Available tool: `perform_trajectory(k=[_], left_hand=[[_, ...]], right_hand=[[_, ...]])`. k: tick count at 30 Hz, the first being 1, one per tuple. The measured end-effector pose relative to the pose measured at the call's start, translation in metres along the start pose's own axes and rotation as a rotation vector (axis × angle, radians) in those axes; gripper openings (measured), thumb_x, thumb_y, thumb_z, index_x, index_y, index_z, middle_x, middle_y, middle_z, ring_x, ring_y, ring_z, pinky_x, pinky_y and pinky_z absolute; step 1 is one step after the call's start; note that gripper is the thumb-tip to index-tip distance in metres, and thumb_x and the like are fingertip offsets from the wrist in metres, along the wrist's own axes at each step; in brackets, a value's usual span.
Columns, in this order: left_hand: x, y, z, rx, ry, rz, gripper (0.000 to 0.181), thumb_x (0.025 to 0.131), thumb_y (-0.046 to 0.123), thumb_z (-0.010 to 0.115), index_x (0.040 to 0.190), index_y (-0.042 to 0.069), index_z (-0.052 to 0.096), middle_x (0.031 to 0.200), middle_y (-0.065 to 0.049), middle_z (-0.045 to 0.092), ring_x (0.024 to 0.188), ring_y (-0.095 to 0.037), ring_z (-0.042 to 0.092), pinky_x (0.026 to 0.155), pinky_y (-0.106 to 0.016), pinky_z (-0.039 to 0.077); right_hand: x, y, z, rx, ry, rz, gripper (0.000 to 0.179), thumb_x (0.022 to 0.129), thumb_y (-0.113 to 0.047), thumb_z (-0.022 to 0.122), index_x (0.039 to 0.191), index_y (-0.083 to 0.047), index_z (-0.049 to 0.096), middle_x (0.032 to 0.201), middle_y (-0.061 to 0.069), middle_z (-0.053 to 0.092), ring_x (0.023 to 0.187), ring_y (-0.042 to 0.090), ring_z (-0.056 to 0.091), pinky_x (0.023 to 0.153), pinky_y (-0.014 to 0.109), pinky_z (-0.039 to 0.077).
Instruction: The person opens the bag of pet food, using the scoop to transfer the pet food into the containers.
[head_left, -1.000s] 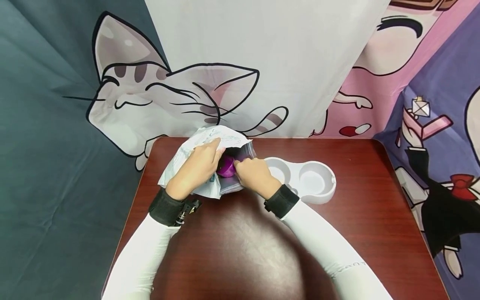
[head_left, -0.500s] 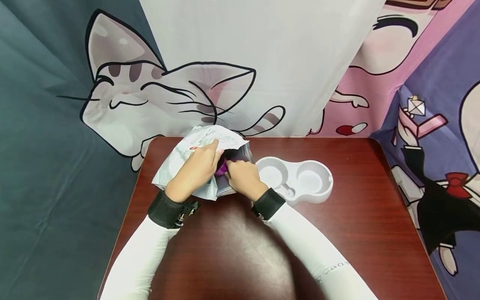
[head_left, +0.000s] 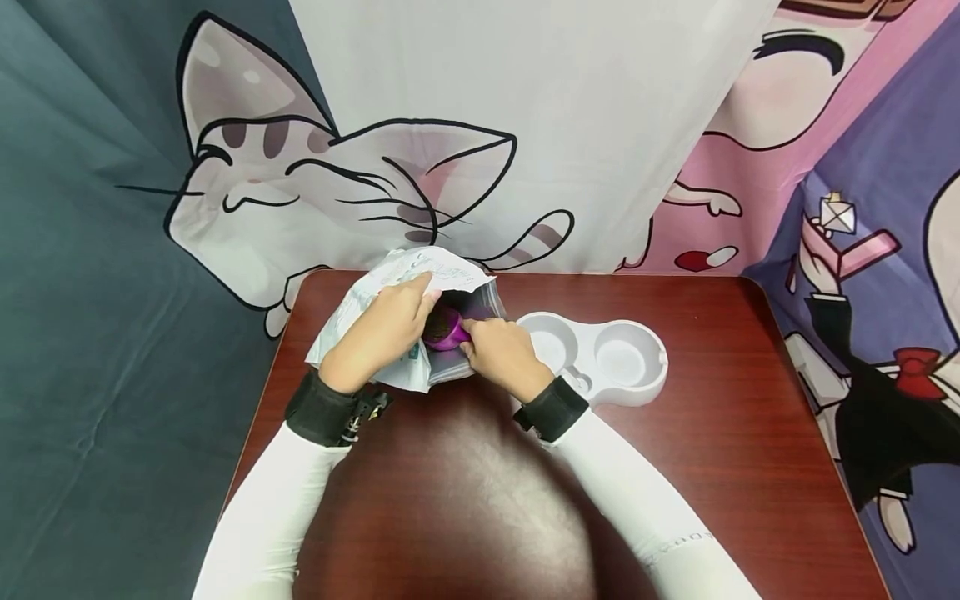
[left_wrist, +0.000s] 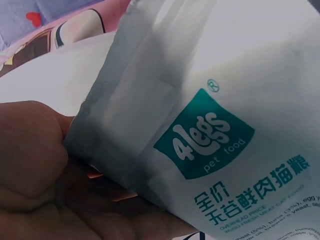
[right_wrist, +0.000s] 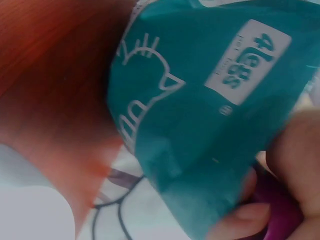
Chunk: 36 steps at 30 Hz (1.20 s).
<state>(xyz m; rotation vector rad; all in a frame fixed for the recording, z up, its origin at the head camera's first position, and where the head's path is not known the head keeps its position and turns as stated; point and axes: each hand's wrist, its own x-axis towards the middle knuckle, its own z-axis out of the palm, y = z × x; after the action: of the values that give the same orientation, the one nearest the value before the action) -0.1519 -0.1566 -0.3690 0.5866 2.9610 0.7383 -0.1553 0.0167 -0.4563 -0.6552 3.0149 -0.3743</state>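
A cat food bag, white outside with a silver lining, lies on the table with its mouth facing right. My left hand grips the upper edge of that mouth; in the left wrist view, thumb and fingers pinch the bag's edge. A purple scoop with brown kibble in it is just inside the opening. My right hand holds its handle. In the right wrist view, the bag's teal side covers much of the scoop and part of the fingers.
Right of the bag stands a light grey double bowl with two round hollows, partly behind my right hand. The brown table ends at a curtain printed with cartoon figures.
The scoop first went deeper into the bag with my right hand, moving left. Now it has come back up toward the mouth, with kibble showing in it. My left hand stays on the bag.
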Motion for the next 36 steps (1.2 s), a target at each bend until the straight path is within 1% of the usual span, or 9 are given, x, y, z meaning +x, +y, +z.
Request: perform_trajectory(k=[5,9,13,15,20,22,25,30,36], left_hand=[[0.001,-0.002,-0.001,-0.001,-0.011,-0.006,0.049,0.106,0.026,0.039,0.140,-0.009,0.043,0.137,-0.029,0.053,0.127,-0.038,0.049,0.107,-0.054,0.040],[0.000,-0.002,-0.002,-0.013,-0.010,-0.016,0.049,0.106,0.027,0.039,0.141,-0.008,0.044,0.137,-0.028,0.053,0.127,-0.037,0.049,0.107,-0.053,0.039],[0.001,-0.003,-0.003,-0.021,-0.011,-0.021,0.049,0.106,0.027,0.038,0.141,-0.006,0.043,0.138,-0.028,0.053,0.128,-0.036,0.048,0.108,-0.053,0.039],[0.001,-0.004,-0.003,-0.021,-0.008,-0.025,0.049,0.106,0.027,0.039,0.141,-0.006,0.044,0.137,-0.027,0.054,0.128,-0.036,0.049,0.108,-0.052,0.039],[0.002,-0.005,-0.007,-0.029,-0.012,-0.035,0.048,0.106,0.027,0.039,0.140,-0.006,0.045,0.137,-0.029,0.053,0.128,-0.038,0.048,0.109,-0.052,0.038],[0.002,-0.006,-0.009,-0.030,-0.018,-0.035,0.048,0.106,0.026,0.038,0.141,-0.007,0.044,0.137,-0.030,0.053,0.128,-0.039,0.047,0.110,-0.053,0.037],[0.002,-0.008,-0.010,-0.024,-0.021,-0.034,0.048,0.106,0.026,0.038,0.140,-0.008,0.044,0.137,-0.030,0.053,0.128,-0.040,0.047,0.110,-0.053,0.036],[0.003,-0.010,-0.012,-0.018,-0.017,-0.029,0.048,0.106,0.026,0.038,0.140,-0.008,0.045,0.137,-0.030,0.053,0.128,-0.038,0.047,0.110,-0.052,0.037],[0.003,-0.012,-0.015,-0.028,-0.017,-0.029,0.048,0.106,0.025,0.038,0.140,-0.007,0.045,0.138,-0.028,0.053,0.129,-0.038,0.047,0.110,-0.052,0.037]], right_hand=[[-0.010,0.002,-0.016,-0.017,-0.011,0.009,0.025,0.091,-0.033,0.064,0.111,-0.020,0.071,0.090,0.010,0.074,0.078,0.030,0.069,0.053,0.049,0.055],[-0.019,0.007,-0.028,-0.007,-0.020,0.000,0.027,0.091,-0.032,0.063,0.114,-0.021,0.070,0.090,0.008,0.074,0.078,0.027,0.068,0.053,0.047,0.054],[-0.028,0.016,-0.037,0.045,-0.029,-0.031,0.033,0.092,-0.032,0.062,0.123,-0.020,0.067,0.097,0.008,0.074,0.086,0.026,0.069,0.061,0.047,0.055],[-0.033,0.023,-0.039,0.071,-0.011,-0.059,0.036,0.092,-0.032,0.063,0.125,-0.019,0.065,0.101,0.009,0.074,0.090,0.026,0.068,0.066,0.047,0.055],[-0.045,0.046,-0.030,0.109,0.122,-0.156,0.035,0.091,-0.032,0.065,0.123,-0.018,0.065,0.101,0.005,0.075,0.090,0.025,0.068,0.071,0.046,0.055],[-0.049,0.056,-0.025,0.143,0.155,-0.179,0.034,0.092,-0.033,0.064,0.123,-0.019,0.064,0.104,0.003,0.074,0.093,0.022,0.067,0.075,0.045,0.055],[-0.055,0.068,-0.017,0.206,0.177,-0.189,0.033,0.093,-0.034,0.063,0.123,-0.021,0.063,0.109,-0.001,0.072,0.095,0.018,0.065,0.075,0.044,0.055],[-0.060,0.082,-0.004,0.279,0.222,-0.194,0.032,0.093,-0.035,0.062,0.121,-0.021,0.064,0.101,-0.003,0.069,0.079,0.015,0.059,0.063,0.041,0.051],[-0.066,0.093,0.011,0.353,0.267,-0.212,0.037,0.093,-0.032,0.063,0.127,-0.017,0.061,0.106,0.001,0.069,0.084,0.015,0.060,0.070,0.041,0.052]])
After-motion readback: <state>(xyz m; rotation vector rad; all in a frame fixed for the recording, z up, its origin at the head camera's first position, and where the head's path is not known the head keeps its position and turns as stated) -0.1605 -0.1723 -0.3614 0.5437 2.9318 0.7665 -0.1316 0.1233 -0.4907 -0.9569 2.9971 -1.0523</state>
